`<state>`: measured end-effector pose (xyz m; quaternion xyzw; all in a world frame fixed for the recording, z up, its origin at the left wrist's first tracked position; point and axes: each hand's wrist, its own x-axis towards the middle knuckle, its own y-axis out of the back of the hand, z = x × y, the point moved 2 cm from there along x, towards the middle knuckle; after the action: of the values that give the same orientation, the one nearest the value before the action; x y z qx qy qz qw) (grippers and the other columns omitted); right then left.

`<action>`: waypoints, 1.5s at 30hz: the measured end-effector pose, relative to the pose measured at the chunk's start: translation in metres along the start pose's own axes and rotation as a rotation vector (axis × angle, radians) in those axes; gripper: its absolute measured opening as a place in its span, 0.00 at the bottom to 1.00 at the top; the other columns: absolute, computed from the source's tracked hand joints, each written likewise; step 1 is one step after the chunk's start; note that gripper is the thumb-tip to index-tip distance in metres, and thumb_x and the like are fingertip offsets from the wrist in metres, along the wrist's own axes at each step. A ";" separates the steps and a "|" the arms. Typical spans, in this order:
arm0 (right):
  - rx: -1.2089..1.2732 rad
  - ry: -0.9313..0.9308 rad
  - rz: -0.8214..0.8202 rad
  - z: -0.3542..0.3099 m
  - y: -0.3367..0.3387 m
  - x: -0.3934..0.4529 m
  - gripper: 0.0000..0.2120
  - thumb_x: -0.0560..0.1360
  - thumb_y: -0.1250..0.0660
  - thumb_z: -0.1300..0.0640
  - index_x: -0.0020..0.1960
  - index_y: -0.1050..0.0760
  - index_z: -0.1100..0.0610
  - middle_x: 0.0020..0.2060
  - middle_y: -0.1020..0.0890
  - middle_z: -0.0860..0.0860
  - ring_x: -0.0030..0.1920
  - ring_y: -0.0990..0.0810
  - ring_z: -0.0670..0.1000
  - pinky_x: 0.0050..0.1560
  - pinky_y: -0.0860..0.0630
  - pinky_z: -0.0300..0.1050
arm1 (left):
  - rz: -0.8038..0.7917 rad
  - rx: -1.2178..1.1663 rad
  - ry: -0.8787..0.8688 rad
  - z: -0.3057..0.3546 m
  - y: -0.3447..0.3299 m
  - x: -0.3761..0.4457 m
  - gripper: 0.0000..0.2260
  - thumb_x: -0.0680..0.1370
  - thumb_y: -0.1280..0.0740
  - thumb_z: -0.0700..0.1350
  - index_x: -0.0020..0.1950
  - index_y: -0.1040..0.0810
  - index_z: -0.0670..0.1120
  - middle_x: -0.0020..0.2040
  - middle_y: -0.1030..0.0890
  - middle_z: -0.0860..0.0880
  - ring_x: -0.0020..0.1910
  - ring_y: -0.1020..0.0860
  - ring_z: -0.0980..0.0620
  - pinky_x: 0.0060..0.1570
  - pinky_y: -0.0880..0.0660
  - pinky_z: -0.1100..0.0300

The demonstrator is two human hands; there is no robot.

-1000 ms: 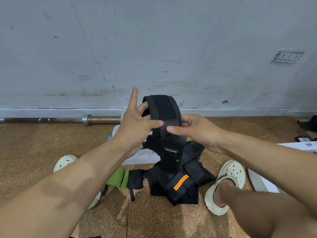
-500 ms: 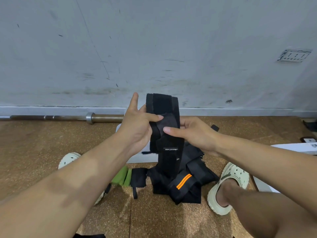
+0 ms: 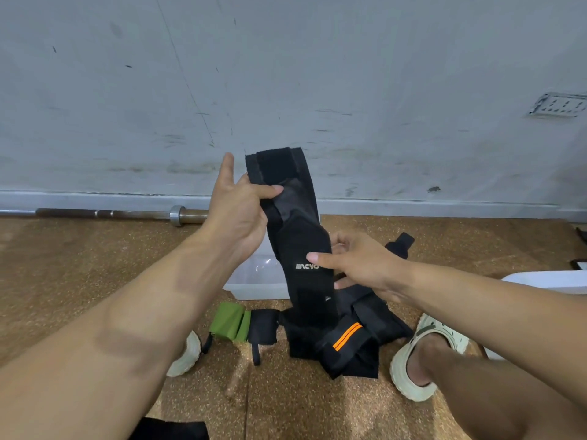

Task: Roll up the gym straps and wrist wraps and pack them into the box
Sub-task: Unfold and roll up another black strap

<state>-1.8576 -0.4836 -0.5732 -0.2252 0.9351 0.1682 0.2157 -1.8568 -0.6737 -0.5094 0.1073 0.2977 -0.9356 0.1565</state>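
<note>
Progress looks slight, we judge. We hold one long black padded gym strap (image 3: 298, 236) up before the grey wall (image 3: 317, 74), unrolled. Our left hand (image 3: 238, 211) pinches its upper part, thumb across the front, index finger pointing up. Our right hand (image 3: 359, 265) grips the lower part beside the white lettering, thumb on the face, fingers curled behind. At six o'clock from the strap, a heap of black straps with an orange-striped band (image 3: 346, 341) lies loose on the cork floor (image 3: 79, 281); at seven o'clock a green and black wrist wrap (image 3: 244, 325) lies flat. The translucent plastic box (image 3: 257, 281) sits behind, at nine o'clock from our right hand; its contents we cannot make out. Nearly everything seems left to roll and pack.
</note>
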 end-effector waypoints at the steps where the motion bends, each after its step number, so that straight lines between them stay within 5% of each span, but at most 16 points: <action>1: 0.003 0.003 0.037 0.001 -0.001 0.001 0.15 0.78 0.26 0.52 0.58 0.22 0.61 0.50 0.12 0.55 0.51 0.13 0.53 0.50 0.16 0.46 | 0.017 0.007 -0.014 0.001 0.001 0.001 0.47 0.76 0.39 0.21 0.83 0.54 0.56 0.59 0.17 0.48 0.60 0.18 0.46 0.57 0.19 0.47; 5: -0.023 0.076 0.105 0.001 -0.004 0.001 0.15 0.77 0.25 0.51 0.52 0.21 0.62 0.48 0.12 0.57 0.51 0.13 0.52 0.57 0.16 0.50 | 0.065 0.009 -0.059 0.005 0.005 0.007 0.48 0.75 0.39 0.20 0.83 0.53 0.57 0.58 0.17 0.49 0.62 0.18 0.44 0.62 0.22 0.39; 9: -0.127 0.105 -0.082 -0.010 -0.007 -0.005 0.09 0.77 0.25 0.51 0.45 0.17 0.57 0.49 0.12 0.47 0.53 0.16 0.41 0.59 0.27 0.37 | 0.072 0.010 -0.062 0.007 0.008 0.008 0.48 0.75 0.39 0.21 0.83 0.53 0.57 0.61 0.18 0.47 0.61 0.18 0.44 0.58 0.20 0.43; 13: -0.166 0.068 -0.198 -0.008 -0.003 -0.003 0.10 0.76 0.25 0.48 0.49 0.16 0.55 0.57 0.14 0.40 0.67 0.23 0.42 0.77 0.36 0.50 | 0.002 -0.019 0.002 0.006 0.004 0.003 0.45 0.76 0.39 0.22 0.84 0.51 0.55 0.59 0.17 0.47 0.59 0.17 0.45 0.51 0.17 0.51; 16: -0.249 0.046 -0.211 -0.010 0.008 0.000 0.10 0.75 0.24 0.47 0.48 0.15 0.54 0.58 0.15 0.39 0.68 0.23 0.43 0.79 0.37 0.55 | -0.048 0.007 0.021 0.005 0.002 0.001 0.44 0.76 0.39 0.22 0.84 0.49 0.55 0.59 0.16 0.48 0.59 0.17 0.46 0.53 0.17 0.50; 19: -0.272 0.020 -0.233 -0.012 0.017 0.001 0.12 0.73 0.22 0.46 0.49 0.16 0.54 0.60 0.15 0.40 0.66 0.22 0.45 0.77 0.34 0.55 | -0.070 0.076 -0.010 0.005 0.002 -0.002 0.45 0.76 0.38 0.22 0.84 0.48 0.55 0.61 0.16 0.48 0.57 0.16 0.48 0.45 0.17 0.56; 22: -0.321 0.196 0.037 -0.017 0.020 -0.004 0.15 0.69 0.20 0.40 0.49 0.16 0.47 0.64 0.19 0.38 0.66 0.23 0.42 0.73 0.32 0.48 | -0.073 0.079 -0.028 0.001 0.000 -0.005 0.44 0.76 0.37 0.22 0.83 0.47 0.54 0.63 0.17 0.46 0.56 0.16 0.48 0.45 0.17 0.58; 25: -0.198 0.439 0.353 -0.030 0.015 -0.017 0.14 0.69 0.20 0.42 0.48 0.18 0.46 0.48 0.16 0.40 0.54 0.19 0.40 0.57 0.26 0.36 | -0.077 0.096 -0.036 -0.008 -0.003 -0.010 0.44 0.76 0.36 0.22 0.83 0.47 0.54 0.65 0.18 0.45 0.55 0.16 0.48 0.48 0.17 0.55; 27: -0.141 0.524 0.411 -0.039 0.009 -0.021 0.12 0.70 0.19 0.45 0.47 0.18 0.47 0.43 0.16 0.41 0.47 0.19 0.41 0.49 0.25 0.33 | -0.087 0.102 -0.015 -0.015 -0.007 -0.013 0.45 0.76 0.36 0.22 0.83 0.48 0.55 0.62 0.17 0.45 0.52 0.15 0.48 0.45 0.17 0.56; 31: -0.151 0.497 0.439 -0.043 0.003 -0.021 0.10 0.71 0.20 0.48 0.45 0.19 0.49 0.37 0.18 0.45 0.37 0.23 0.40 0.39 0.27 0.31 | -0.092 0.092 0.044 -0.026 -0.009 -0.016 0.45 0.76 0.37 0.23 0.83 0.48 0.57 0.56 0.15 0.44 0.49 0.14 0.47 0.45 0.17 0.55; 38: -0.300 0.521 0.390 -0.041 0.003 -0.025 0.06 0.75 0.23 0.49 0.43 0.19 0.49 0.35 0.18 0.34 0.36 0.22 0.36 0.39 0.33 0.28 | 0.015 0.054 0.064 -0.026 -0.007 -0.014 0.40 0.82 0.39 0.29 0.83 0.52 0.59 0.69 0.23 0.43 0.62 0.19 0.44 0.61 0.21 0.46; 43: -0.257 0.529 0.319 -0.047 -0.003 -0.028 0.07 0.76 0.24 0.49 0.44 0.22 0.48 0.38 0.15 0.46 0.35 0.21 0.41 0.39 0.27 0.34 | 0.047 0.021 0.052 -0.025 -0.006 -0.012 0.39 0.82 0.39 0.29 0.83 0.52 0.59 0.59 0.23 0.52 0.64 0.20 0.44 0.66 0.24 0.43; 45: -0.220 0.544 0.272 -0.053 -0.002 -0.031 0.09 0.77 0.25 0.51 0.43 0.24 0.49 0.36 0.15 0.49 0.34 0.22 0.45 0.39 0.28 0.35 | 0.068 0.008 0.045 -0.025 -0.007 -0.011 0.39 0.82 0.39 0.29 0.83 0.52 0.59 0.66 0.25 0.51 0.65 0.21 0.44 0.64 0.23 0.42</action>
<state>-1.8489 -0.4959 -0.5135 -0.1566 0.9563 0.2290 -0.0921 -1.8461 -0.6515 -0.5224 0.1390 0.2933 -0.9283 0.1813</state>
